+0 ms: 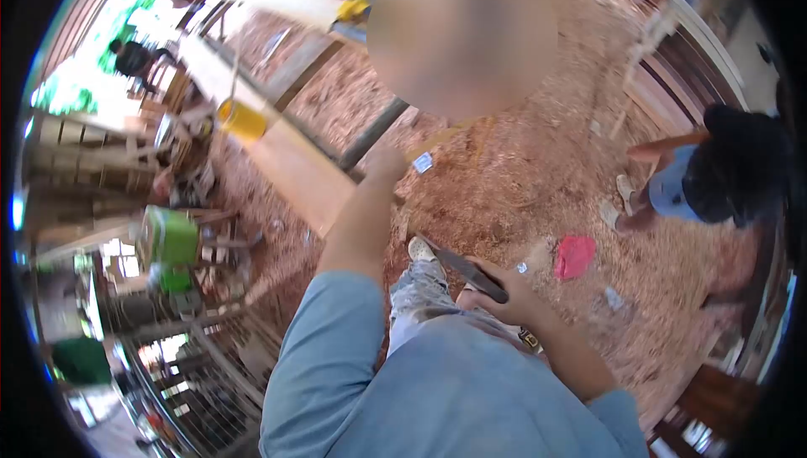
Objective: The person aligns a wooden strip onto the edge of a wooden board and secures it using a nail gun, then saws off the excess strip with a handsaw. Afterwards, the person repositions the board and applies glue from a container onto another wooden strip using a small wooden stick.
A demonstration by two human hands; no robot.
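Observation:
My right hand [511,292] is closed around a long, dark, flat tool [466,269] with a rounded end, held low in front of my body. Its exact kind is not clear; it points forward and left, over my shoe. My left arm reaches forward, and my left hand [387,162] is near the end of a dark wooden beam [374,133]. Its fingers are smeared, and I cannot tell whether it touches the beam. Below it to the left lies a long pale plank [290,164].
Wood shavings cover the ground. A yellow container [242,120] is on the plank, and a red piece of plastic [575,257] lies to the right. A person in blue [672,185] is at the right. Green containers [171,237] stand left. A blurred oval hides the top middle.

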